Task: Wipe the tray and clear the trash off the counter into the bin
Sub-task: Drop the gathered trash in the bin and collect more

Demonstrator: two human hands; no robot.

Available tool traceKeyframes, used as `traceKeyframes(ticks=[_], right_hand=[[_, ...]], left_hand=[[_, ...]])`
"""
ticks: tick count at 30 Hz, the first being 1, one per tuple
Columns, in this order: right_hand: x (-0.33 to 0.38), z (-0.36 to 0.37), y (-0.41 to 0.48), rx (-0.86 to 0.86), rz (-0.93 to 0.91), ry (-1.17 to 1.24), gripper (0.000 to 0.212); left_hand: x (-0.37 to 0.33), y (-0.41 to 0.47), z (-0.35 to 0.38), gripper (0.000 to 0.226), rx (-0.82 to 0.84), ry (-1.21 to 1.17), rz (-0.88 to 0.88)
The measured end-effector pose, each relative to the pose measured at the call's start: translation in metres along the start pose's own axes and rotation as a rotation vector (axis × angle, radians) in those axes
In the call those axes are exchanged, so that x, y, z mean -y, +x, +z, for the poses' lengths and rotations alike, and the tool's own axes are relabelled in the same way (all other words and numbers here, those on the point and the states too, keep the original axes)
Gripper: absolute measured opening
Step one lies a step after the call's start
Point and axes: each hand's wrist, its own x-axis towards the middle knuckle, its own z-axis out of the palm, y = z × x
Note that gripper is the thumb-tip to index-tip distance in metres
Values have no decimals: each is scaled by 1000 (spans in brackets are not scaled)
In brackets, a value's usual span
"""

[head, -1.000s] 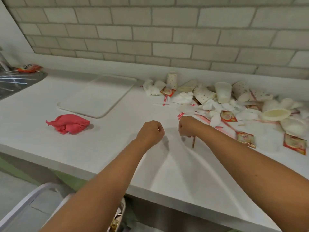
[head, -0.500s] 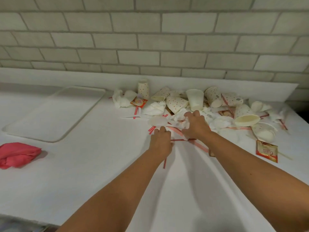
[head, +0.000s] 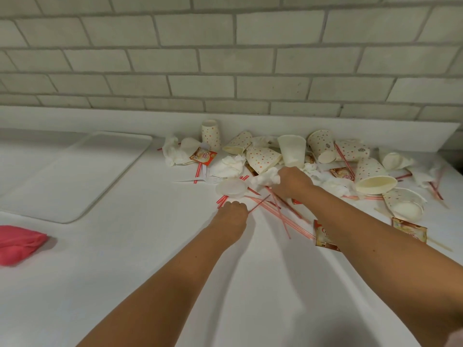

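A pile of trash lies against the back wall: dotted paper cups [head: 261,159], crumpled napkins [head: 231,165], red-striped straws [head: 280,214], sachets [head: 324,237] and a clear lid [head: 231,187]. My right hand [head: 290,182] reaches into the pile and grips a crumpled white napkin [head: 265,177]. My left hand [head: 233,214] is curled at the pile's near edge and pinches a thin red straw [head: 259,203]. The white tray [head: 75,176] lies flat at the left. A red cloth [head: 20,242] sits bunched at the left edge.
The white counter [head: 125,271] runs to a brick wall [head: 225,58] behind the pile. A plastic fork [head: 200,181] lies left of the lid. More cups [head: 373,176] and sachets [head: 409,229] spread to the right. The bin is out of view.
My view swung right and nearer to the pile. Both hands moved forward from bare counter into the trash; the right one closed on a napkin, the left one on a straw.
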Motion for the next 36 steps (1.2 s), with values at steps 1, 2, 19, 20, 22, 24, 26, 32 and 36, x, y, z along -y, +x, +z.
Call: traceKeyframes(ticks=[1,2,19,20,22,24,26,32,36], right_hand=[[0,-6,-2,-31,3,5,33],[-1,-10,0,-46,-15,34,36],[10,7,-26,290,-21,-209,30],[12,8,-27,300,-18,-210,32],[14,9,-30,303,-28,-211,31],[14,13,-33,285,-44,-184,31],[13,16,-38,281,-50,-173,24],[17,23,-51,252,-4,-180,23],[14,23,-59,250,27,-135,25]], left_hand=[[1,0,-1,23,6,-37,-3],[2,0,-3,24,2,-90,-13],[55,-28,-8,13,130,-416,10],[60,-30,-7,17,139,-387,30],[64,-33,-6,15,123,-343,53],[63,-35,-7,13,110,-305,59],[60,-37,-7,15,138,-244,64],[54,-50,-5,14,273,-199,-14],[41,-62,-2,9,241,-198,6]])
